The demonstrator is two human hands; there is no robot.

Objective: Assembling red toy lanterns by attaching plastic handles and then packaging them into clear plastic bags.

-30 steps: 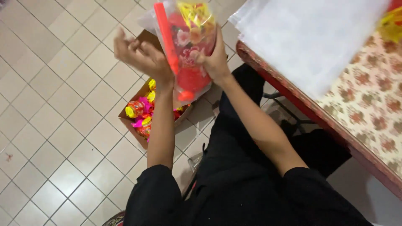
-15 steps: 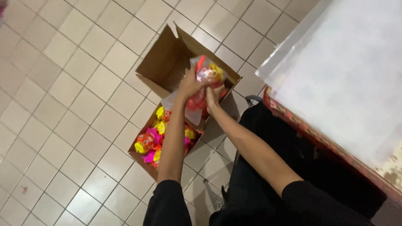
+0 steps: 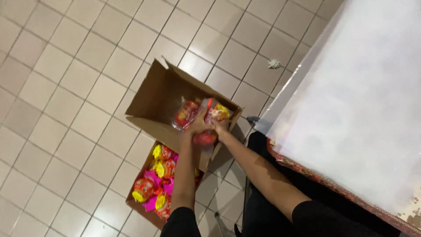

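Holding clear bag w/ red-yellow items: left hand & right hand, both clamped on it, over open cardboard box; 2nd box near.

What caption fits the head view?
Both hands, left hand and right hand, hold a clear bag of toys over an open cardboard box.

The person is wearing black short sleeves and dark black trousers; both forearms are showing bare.
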